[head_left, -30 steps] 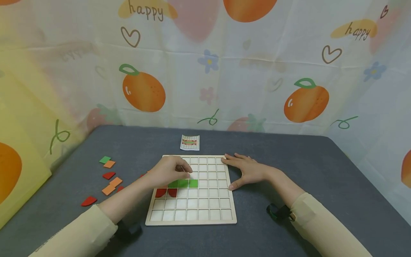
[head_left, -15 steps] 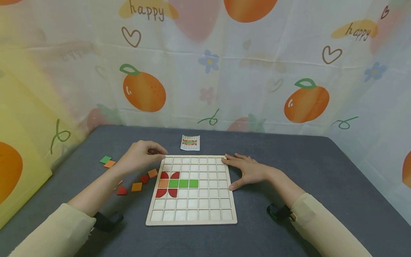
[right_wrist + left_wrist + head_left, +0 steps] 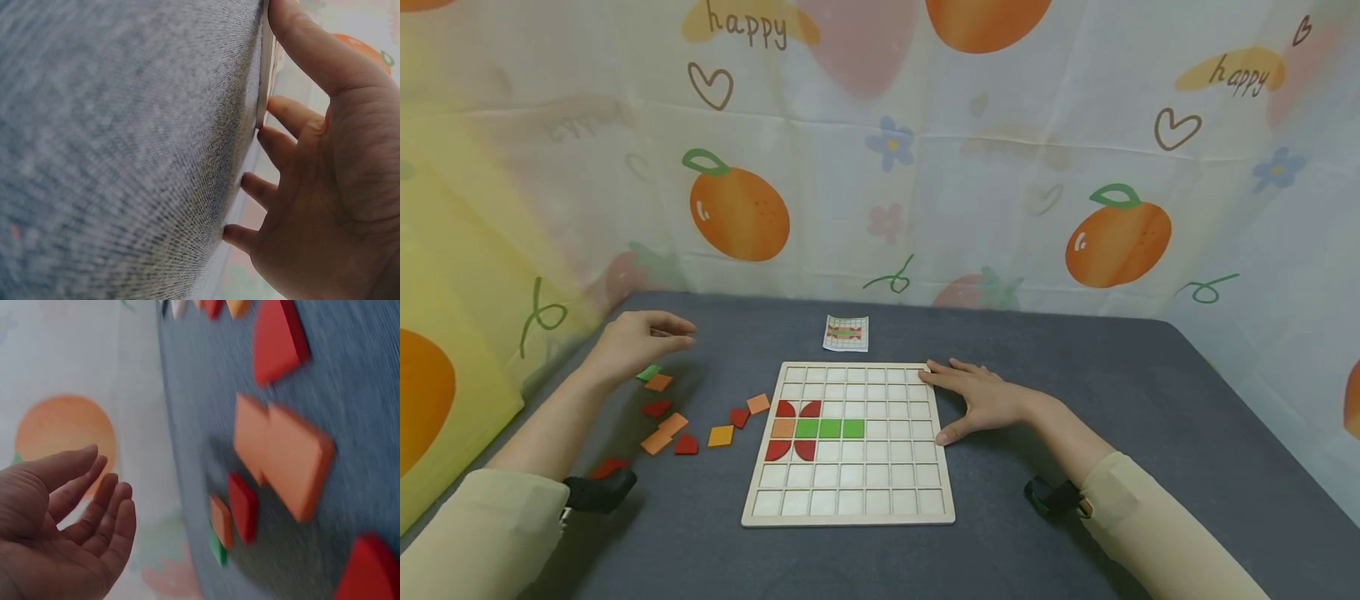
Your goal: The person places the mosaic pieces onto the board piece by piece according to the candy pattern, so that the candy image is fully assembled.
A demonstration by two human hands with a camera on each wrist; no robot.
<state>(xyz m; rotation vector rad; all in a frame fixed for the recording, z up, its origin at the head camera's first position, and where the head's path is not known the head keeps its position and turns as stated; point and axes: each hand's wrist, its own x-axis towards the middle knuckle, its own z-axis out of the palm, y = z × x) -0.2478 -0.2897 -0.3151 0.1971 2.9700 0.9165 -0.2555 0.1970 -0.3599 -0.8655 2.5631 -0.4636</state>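
Observation:
My left hand point(image 3: 636, 343) hovers over the far left of the table, fingers loosely bent and holding nothing. Just below it are a green square tile point(image 3: 648, 373) and an orange square tile point(image 3: 659, 382); the left wrist view shows empty space between thumb and fingers. My right hand point(image 3: 973, 396) is spread at the right edge of a pale wooden grid board point(image 3: 880, 524), with thumb and index finger touching its rim. On the board, several red quarter-round tiles point(image 3: 777, 451) surround one orange square point(image 3: 782, 428), and a row of three green squares point(image 3: 830, 428) runs rightward from it.
Loose tiles lie left of the board: overlapping orange squares point(image 3: 658, 441), a yellow-orange square point(image 3: 720, 436), a red quarter-round point(image 3: 686, 444) and others. A small printed pattern card point(image 3: 846, 333) lies behind the board. A fruit-print cloth point(image 3: 925, 208) hangs behind the table.
My left hand has moved from over the board, leftward past its far corner, to above the loose tiles at the far left. The right hand has stayed at the board's edge.

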